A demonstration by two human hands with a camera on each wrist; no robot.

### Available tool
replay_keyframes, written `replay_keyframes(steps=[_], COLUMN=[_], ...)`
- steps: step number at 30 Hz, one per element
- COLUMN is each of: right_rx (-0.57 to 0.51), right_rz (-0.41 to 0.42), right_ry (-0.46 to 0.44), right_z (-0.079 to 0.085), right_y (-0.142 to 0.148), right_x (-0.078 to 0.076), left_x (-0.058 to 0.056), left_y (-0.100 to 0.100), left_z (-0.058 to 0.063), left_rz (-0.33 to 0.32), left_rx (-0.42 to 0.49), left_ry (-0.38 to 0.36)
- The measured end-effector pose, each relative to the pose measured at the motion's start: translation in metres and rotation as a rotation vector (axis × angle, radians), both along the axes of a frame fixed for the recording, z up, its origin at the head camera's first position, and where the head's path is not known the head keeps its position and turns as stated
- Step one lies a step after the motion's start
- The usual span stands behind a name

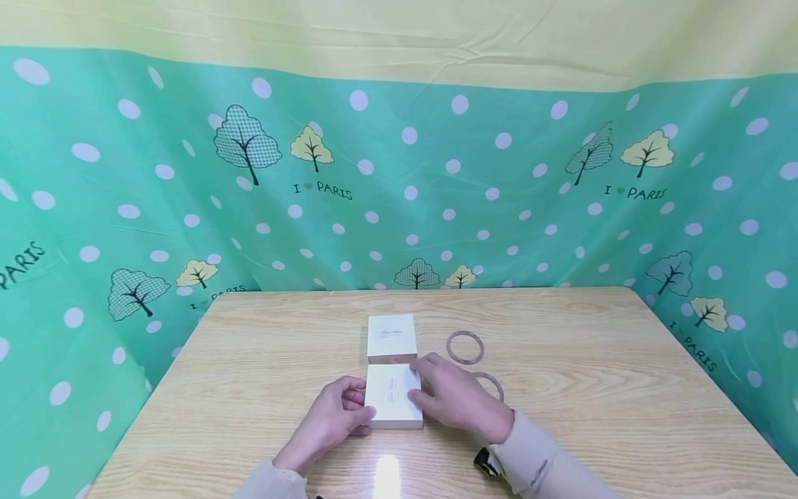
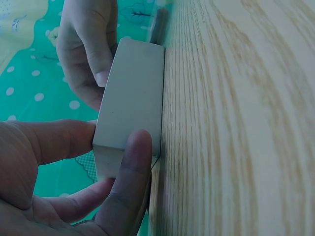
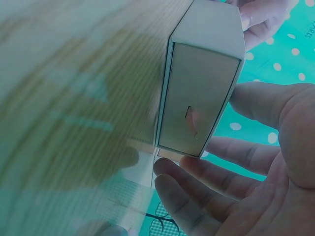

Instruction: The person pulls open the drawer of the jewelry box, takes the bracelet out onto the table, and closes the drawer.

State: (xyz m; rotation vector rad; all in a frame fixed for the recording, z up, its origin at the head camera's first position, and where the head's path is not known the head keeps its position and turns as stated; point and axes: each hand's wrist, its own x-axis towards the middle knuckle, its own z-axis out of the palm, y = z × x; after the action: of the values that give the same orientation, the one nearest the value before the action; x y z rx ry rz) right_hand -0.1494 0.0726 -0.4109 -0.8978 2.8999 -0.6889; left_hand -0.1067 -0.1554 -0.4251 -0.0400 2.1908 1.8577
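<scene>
A flat white box (image 1: 399,409) with fine lettering on its lid lies on the table between both hands. My left hand (image 1: 333,416) grips its left side, thumb on top and fingers along the side wall (image 2: 130,93). At the opposite side my right hand (image 1: 455,398) rests thumb and fingertips on the top edge and far corner, fingers only slightly bent. Facing that palm is the box's drawer front (image 3: 197,93), closed, with a small ribbon tab (image 3: 191,120) poking from a slot. A second white box (image 1: 391,336) sits directly behind the first.
Right of the boxes lies a translucent greyish bangle (image 1: 465,361). Another bangle (image 1: 494,382) is partly covered by my right hand. The wood-grain table (image 1: 268,346) meets a green dotted curtain (image 1: 436,229) at the back and sides.
</scene>
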Motion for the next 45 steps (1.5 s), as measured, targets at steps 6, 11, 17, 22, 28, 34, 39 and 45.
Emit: replay_keyframes(steps=[6,11,17,22,28,34,39,45], right_rx=[0.011,0.009,0.013,0.031,0.026,0.046,0.061,0.066], right_rz=[-0.006,0.002,0.009,-0.001,-0.002,-0.008,-0.025,-0.044], right_ry=[-0.006,0.013,0.023,0.007,0.009,0.019,0.008,-0.01], right_z=[0.0001,0.0018,0.0025,0.0025,0.0027,0.0037,0.0052,0.0057], right_y=[-0.0003,0.0004,0.0014,0.0022,0.0027,0.0029,0.003,0.0029], right_x=[-0.0001,0.0008,0.0015,0.0026,0.0037,0.0042,0.0054,0.006], left_x=[0.0003,0.0,-0.0002,-0.0006,-0.0001,0.0,-0.0001,-0.0007], left_y=[0.0,0.0004,0.0005,-0.0001,-0.0006,-0.0005,-0.0008,-0.0008], left_z=[0.0005,0.0007,0.0009,0.0017,0.0011,0.0006,0.0006,0.0003], left_rz=[0.005,0.015,0.016,0.007,0.009,0.019,0.019,0.027], left_rx=[-0.002,-0.004,-0.008,-0.014,-0.054,-0.105,-0.13,-0.248], left_ry=[0.005,0.004,0.004,0.004,0.049,0.082,0.095,0.124])
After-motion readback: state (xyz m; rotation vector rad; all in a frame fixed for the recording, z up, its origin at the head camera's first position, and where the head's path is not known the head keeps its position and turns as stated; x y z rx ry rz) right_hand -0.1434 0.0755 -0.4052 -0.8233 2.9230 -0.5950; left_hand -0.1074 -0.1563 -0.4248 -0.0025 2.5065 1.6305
